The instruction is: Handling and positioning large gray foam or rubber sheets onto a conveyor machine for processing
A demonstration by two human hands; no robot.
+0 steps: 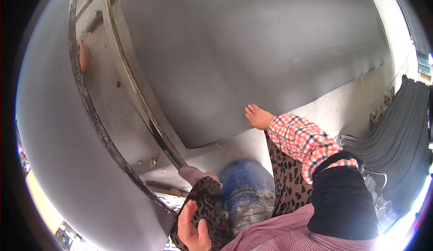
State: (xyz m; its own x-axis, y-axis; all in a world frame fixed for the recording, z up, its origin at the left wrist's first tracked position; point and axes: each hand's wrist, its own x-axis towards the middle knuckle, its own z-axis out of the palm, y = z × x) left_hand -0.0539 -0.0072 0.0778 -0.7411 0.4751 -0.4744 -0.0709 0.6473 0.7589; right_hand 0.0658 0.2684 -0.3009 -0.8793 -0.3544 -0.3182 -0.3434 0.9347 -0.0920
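A large, smooth grey sheet lies spread out in front of me. My right hand rests at its near edge, palm down with the fingers stretched out, and it grips nothing. My left hand hangs low near my left knee, away from the sheet. Its fingers and thumb are apart, and nothing is in it.
A metal frame bar runs along the sheet's left side, its lower end near my foot. Further left is a broad pale grey surface with a dark rim. Several layered grey sheets are at right. A blue rounded object sits between my legs.
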